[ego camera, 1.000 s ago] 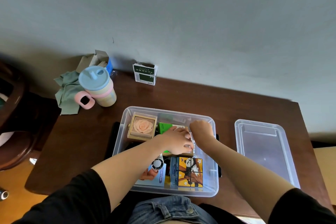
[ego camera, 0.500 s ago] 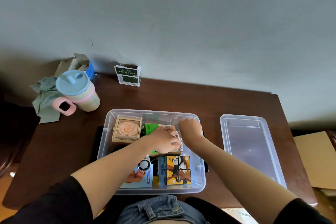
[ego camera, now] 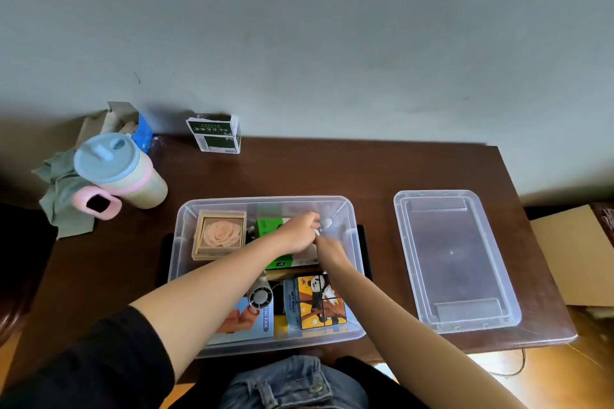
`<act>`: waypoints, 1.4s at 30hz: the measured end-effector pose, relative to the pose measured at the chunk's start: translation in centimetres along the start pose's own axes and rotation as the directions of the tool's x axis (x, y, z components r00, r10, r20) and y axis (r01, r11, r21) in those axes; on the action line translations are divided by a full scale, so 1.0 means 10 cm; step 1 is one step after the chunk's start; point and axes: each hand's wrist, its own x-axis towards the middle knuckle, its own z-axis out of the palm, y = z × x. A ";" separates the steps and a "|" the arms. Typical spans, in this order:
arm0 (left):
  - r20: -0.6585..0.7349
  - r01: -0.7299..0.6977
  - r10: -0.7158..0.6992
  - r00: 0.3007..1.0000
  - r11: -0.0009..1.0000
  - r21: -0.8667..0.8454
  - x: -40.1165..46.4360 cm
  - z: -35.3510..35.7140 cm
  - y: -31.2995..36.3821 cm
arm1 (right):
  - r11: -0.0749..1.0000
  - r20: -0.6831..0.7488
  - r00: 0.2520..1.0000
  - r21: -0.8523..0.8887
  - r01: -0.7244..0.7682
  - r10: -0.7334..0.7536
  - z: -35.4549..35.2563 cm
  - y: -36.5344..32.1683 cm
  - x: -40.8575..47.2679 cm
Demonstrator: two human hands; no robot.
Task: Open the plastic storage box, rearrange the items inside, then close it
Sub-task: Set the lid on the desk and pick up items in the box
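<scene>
Since the earlier frames, both hands had shifted from the middle of the plastic storage box (ego camera: 349, 232) toward its far right corner.

Nearest the person, the fan carton (ego camera: 246, 322) carried the legend "MINI FAN"; beside it lay the panda puzzle cube (ego camera: 320, 302). Mid-box, the right hand (ego camera: 332, 251) reached in, grip not determinable. The left hand (ego camera: 299, 232) was curled, pinching a small white item (ego camera: 327, 222) against the far wall, over the green carton (ego camera: 270, 227); its print was unreadable. The rose box (ego camera: 220, 234) sat far left.

Risk: the small item could slip between cartons. The lid (ego camera: 455, 259) lay apart on the surface (ego camera: 299, 173). Far carton (ego camera: 215, 133) text was illegible.
</scene>
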 end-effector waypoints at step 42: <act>-0.242 -0.157 0.260 0.935 0.914 0.374 -0.84 -0.39 -0.37 | 0.981 0.156 0.983 -0.149 0.123 -0.099 -0.05 0.07 0.16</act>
